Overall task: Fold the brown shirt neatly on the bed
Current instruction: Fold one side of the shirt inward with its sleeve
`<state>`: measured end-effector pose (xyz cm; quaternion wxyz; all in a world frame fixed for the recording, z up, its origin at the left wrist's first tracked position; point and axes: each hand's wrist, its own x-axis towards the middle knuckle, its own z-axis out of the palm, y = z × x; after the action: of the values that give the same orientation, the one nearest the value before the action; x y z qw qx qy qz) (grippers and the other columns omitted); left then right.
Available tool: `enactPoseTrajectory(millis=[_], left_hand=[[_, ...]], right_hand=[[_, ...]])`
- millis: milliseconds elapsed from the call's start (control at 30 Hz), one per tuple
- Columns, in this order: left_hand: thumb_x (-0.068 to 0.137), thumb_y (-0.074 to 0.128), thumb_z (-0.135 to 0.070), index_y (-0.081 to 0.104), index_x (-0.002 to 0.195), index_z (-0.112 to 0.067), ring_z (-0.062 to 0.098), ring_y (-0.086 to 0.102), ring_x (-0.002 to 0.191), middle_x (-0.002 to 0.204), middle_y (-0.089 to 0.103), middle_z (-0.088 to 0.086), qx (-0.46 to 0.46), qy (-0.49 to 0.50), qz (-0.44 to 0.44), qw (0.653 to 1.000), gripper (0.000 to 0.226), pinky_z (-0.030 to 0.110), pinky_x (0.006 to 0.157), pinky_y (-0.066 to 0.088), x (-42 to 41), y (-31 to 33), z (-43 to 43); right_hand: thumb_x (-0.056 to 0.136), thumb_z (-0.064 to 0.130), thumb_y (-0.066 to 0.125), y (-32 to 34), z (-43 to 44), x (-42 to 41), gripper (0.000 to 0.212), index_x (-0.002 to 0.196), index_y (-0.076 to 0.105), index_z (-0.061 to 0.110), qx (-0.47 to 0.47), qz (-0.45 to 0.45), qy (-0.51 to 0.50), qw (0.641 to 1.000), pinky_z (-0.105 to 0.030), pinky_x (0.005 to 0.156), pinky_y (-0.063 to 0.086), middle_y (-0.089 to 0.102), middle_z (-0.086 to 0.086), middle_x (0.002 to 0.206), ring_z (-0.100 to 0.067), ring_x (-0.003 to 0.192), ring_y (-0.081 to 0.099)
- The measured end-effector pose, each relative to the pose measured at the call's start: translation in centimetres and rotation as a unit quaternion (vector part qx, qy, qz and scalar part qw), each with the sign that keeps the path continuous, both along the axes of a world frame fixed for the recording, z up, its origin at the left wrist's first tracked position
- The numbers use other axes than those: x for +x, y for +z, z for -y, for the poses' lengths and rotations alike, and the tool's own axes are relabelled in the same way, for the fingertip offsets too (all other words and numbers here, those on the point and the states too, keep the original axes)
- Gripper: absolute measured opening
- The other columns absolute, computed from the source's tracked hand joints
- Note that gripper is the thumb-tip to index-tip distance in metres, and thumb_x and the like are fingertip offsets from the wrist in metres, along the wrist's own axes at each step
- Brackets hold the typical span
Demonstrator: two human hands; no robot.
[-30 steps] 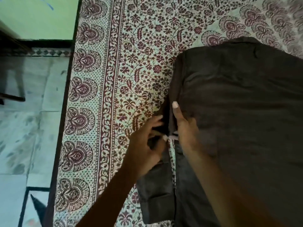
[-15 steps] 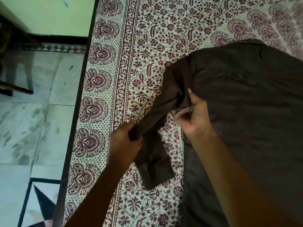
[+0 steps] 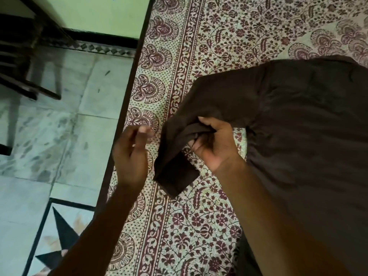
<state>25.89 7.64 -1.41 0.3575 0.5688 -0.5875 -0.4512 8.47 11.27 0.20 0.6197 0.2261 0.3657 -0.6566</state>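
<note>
The brown shirt lies spread over the right half of the bed, which has a maroon floral sheet. Its left sleeve runs out to the left and down, the cuff end hanging onto the sheet. My right hand grips the bunched middle of that sleeve, lifted a little off the bed. To the left of the sleeve, near the bed's edge, my left hand hovers with fingers loosely bent and holds nothing; it looks blurred.
The bed's dark edge runs diagonally down the left. Beyond it lies a pale tiled floor with a black star inlay. Dark wooden furniture legs stand at the top left, by a green wall.
The sleeve was pulled out from alongside the shirt's body and swung leftward. My left hand has let go of the sleeve and drawn away left; my right hand keeps hold of it.
</note>
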Motion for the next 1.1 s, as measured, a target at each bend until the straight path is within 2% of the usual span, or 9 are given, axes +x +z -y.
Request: enactPoseTrajectory(millis=[133, 300, 433, 533, 600, 700, 900, 1000, 1100], left_hand=[[0.111, 0.04, -0.035, 0.067, 0.125, -0.032, 0.021, 0.063, 0.128, 0.127, 0.073, -0.003, 0.313, -0.135, -0.085, 0.936, 0.03, 0.037, 0.102, 0.05, -2.5, 0.6, 4.2], [0.107, 0.046, -0.02, 0.081, 0.079, -0.013, 0.015, 0.076, 0.069, 0.076, 0.079, 0.001, 0.425, -0.169, -0.158, 0.875, 0.046, 0.022, 0.06, 0.059, -4.2, 0.6, 5.7], [0.09, 0.061, -0.004, 0.077, 0.09, -0.012, 0.021, 0.069, 0.083, 0.081, 0.078, 0.001, 0.286, -0.248, -0.07, 0.923, 0.018, 0.027, 0.07, 0.053, -2.8, -0.3, 9.5], [0.087, 0.075, -0.002, 0.077, 0.074, -0.018, 0.005, 0.065, 0.065, 0.066, 0.073, -0.008, 0.134, -0.218, -0.018, 0.967, 0.022, 0.017, 0.065, 0.05, -1.4, 0.3, 12.5], [0.091, 0.075, -0.011, 0.074, 0.072, -0.014, 0.002, 0.062, 0.057, 0.062, 0.071, -0.008, 0.071, -0.192, 0.008, 0.979, 0.02, 0.015, 0.059, 0.048, -0.4, 0.6, 14.2], [0.099, 0.067, -0.036, 0.074, 0.078, -0.011, 0.01, 0.066, 0.065, 0.072, 0.073, 0.005, -0.017, -0.254, 0.164, 0.953, 0.033, 0.023, 0.063, 0.047, 1.2, 0.4, 16.0], [0.096, 0.071, -0.017, 0.077, 0.084, -0.008, 0.029, 0.074, 0.081, 0.082, 0.076, 0.014, 0.05, -0.31, 0.245, 0.917, 0.016, 0.048, 0.078, 0.062, 4.5, 0.4, 18.9], [0.094, 0.074, -0.025, 0.073, 0.078, -0.011, 0.024, 0.068, 0.07, 0.072, 0.072, 0.01, -0.006, -0.258, 0.251, 0.933, 0.022, 0.04, 0.069, 0.056, 5.0, 0.5, 19.9], [0.095, 0.071, -0.036, 0.068, 0.078, -0.016, 0.021, 0.067, 0.076, 0.078, 0.071, 0.007, -0.078, -0.228, 0.269, 0.933, 0.026, 0.027, 0.067, 0.049, 4.6, 0.8, 21.1]], right_hand=[[0.1, 0.0, 0.043, 1.5, 0.3, -0.1, 0.041, 0.071, 0.071, 0.001, -0.022, 0.052, 0.013, 0.998, -0.025, 0.044, 0.057, 0.074, -0.008, 0.07, -0.019, 0.056, 0.072], [0.088, 0.0, 0.049, 2.1, 0.5, -1.4, 0.023, 0.086, 0.071, 0.004, -0.058, 0.057, -0.003, 0.997, -0.015, 0.057, 0.057, 0.077, -0.005, 0.076, -0.015, 0.06, 0.075], [0.077, 0.005, 0.055, 2.2, 1.2, -2.8, 0.022, 0.07, 0.077, 0.006, -0.054, -0.001, 0.004, 0.999, -0.008, 0.055, 0.045, 0.076, -0.004, 0.076, -0.016, 0.058, 0.072], [0.076, 0.005, 0.059, 1.5, 2.0, -3.0, 0.019, 0.085, 0.076, 0.0, -0.031, -0.003, -0.016, 0.999, -0.023, 0.084, 0.058, 0.076, -0.014, 0.114, -0.029, 0.089, 0.074], [0.081, 0.005, 0.059, 1.4, 2.5, -2.6, 0.023, 0.102, 0.067, 0.001, -0.016, 0.019, -0.025, 0.999, -0.027, 0.066, 0.063, 0.067, -0.016, 0.134, -0.032, 0.099, 0.07], [0.094, 0.01, 0.053, 0.8, 3.4, -1.9, 0.027, 0.121, 0.06, 0.007, -0.007, 0.07, -0.041, 0.997, -0.024, 0.038, 0.052, 0.063, -0.013, 0.14, -0.028, 0.098, 0.066], [0.079, 0.013, 0.06, -0.8, 4.8, -0.9, 0.028, 0.105, 0.067, 0.004, -0.009, 0.085, -0.031, 0.996, -0.007, 0.045, 0.042, 0.075, -0.014, 0.109, -0.031, 0.072, 0.075], [0.084, 0.015, 0.06, -1.3, 5.6, -0.1, 0.027, 0.108, 0.066, 0.006, -0.004, 0.071, -0.036, 0.997, -0.016, 0.042, 0.05, 0.066, -0.008, 0.135, -0.028, 0.084, 0.073], [0.088, 0.011, 0.059, -2.2, 6.2, 0.8, 0.022, 0.108, 0.066, 0.007, 0.024, 0.031, -0.065, 0.997, -0.03, 0.046, 0.058, 0.07, -0.011, 0.129, -0.027, 0.1, 0.068]])
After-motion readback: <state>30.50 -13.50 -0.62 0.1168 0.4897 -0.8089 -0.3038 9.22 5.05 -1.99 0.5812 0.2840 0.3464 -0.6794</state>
